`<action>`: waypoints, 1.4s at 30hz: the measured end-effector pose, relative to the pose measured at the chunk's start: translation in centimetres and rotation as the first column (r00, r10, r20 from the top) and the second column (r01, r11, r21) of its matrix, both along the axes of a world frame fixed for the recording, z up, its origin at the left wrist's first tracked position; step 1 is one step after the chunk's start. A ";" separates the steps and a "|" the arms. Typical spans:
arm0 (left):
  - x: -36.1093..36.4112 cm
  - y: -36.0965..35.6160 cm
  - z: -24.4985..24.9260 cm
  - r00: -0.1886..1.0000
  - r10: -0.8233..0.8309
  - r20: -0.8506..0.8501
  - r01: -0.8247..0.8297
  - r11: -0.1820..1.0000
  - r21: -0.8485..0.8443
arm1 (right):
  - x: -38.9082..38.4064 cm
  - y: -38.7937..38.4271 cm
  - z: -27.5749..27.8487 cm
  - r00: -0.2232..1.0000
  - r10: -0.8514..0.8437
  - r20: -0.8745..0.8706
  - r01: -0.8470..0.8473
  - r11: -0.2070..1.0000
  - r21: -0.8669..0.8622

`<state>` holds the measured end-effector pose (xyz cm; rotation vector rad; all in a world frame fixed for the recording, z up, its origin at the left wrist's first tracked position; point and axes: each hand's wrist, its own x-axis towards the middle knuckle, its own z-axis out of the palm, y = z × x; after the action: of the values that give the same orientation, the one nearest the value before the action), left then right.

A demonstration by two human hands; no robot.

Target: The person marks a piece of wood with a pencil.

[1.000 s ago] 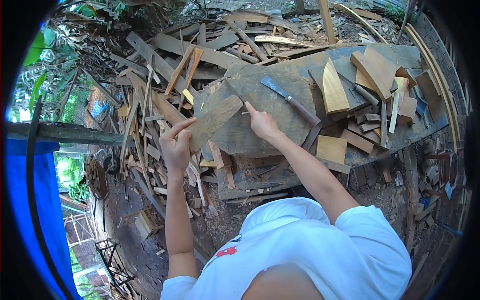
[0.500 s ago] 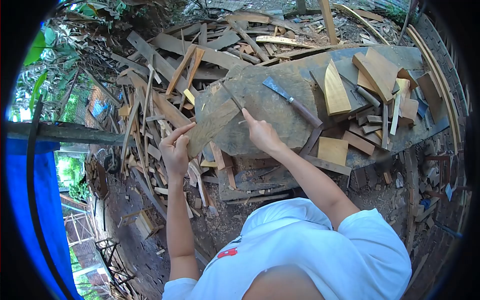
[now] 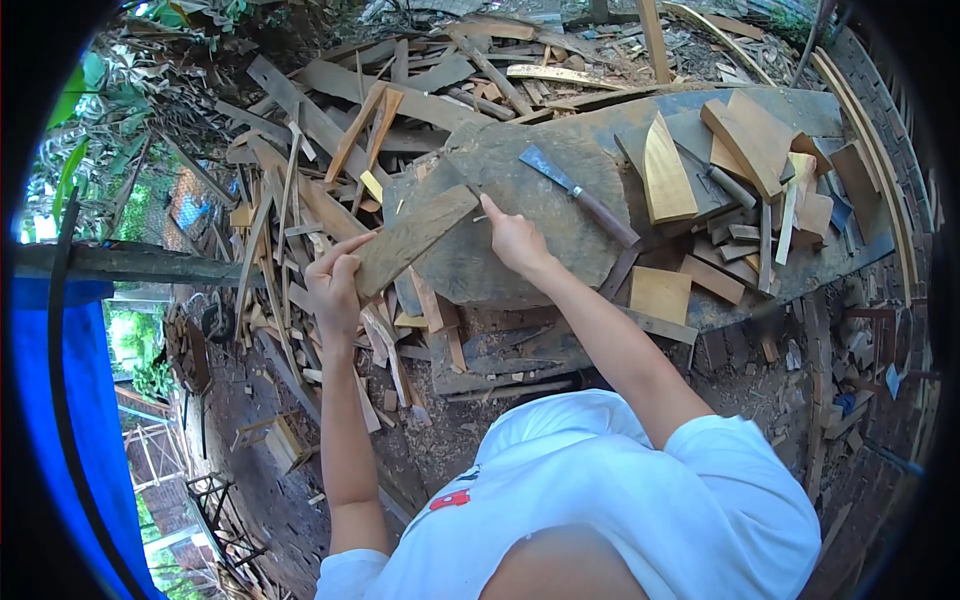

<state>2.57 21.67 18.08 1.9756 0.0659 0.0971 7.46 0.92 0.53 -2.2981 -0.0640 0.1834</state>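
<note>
I see the left hand [image 3: 335,282] clamped on the near-left end of a flat grey-brown weathered wooden board [image 3: 415,238], with the fingers wrapped over its edge. The board slants up to the right, and its far end rests on the big grey worn slab desk [image 3: 530,170]. The right hand [image 3: 515,238] sits at that far end, fingers bunched and a fingertip on the wood. Whether it pinches something thin I cannot tell. I judge the board stiff, fairly light, rough and splintery rather than slippery. It is best held across its long edges near one end. A steel blade with a brown wooden handle [image 3: 580,195] lies on the desk, just right of that hand.
</note>
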 end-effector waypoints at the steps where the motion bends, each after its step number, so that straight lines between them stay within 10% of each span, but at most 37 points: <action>1: 0.2 0.3 -0.6 0.996 -0.048 0.073 0.040 0.992 0.117 | 0.3 0.0 -0.4 1.000 -0.004 0.012 0.004 1.000 0.001; 3: 0.3 0.8 -0.8 0.970 -0.148 0.191 0.083 0.946 0.313 | 0.9 0.3 -0.9 1.000 -0.017 0.013 0.016 1.000 0.025; 42: -1.3 -0.4 0.0 0.990 -0.127 0.067 0.107 0.965 0.241 | 1.1 -0.7 -0.6 1.000 0.008 0.009 -0.008 0.999 -0.041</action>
<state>1.27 21.29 18.04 2.2063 -0.1217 0.1129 8.55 0.23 -0.08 -2.3403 -0.0748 0.1805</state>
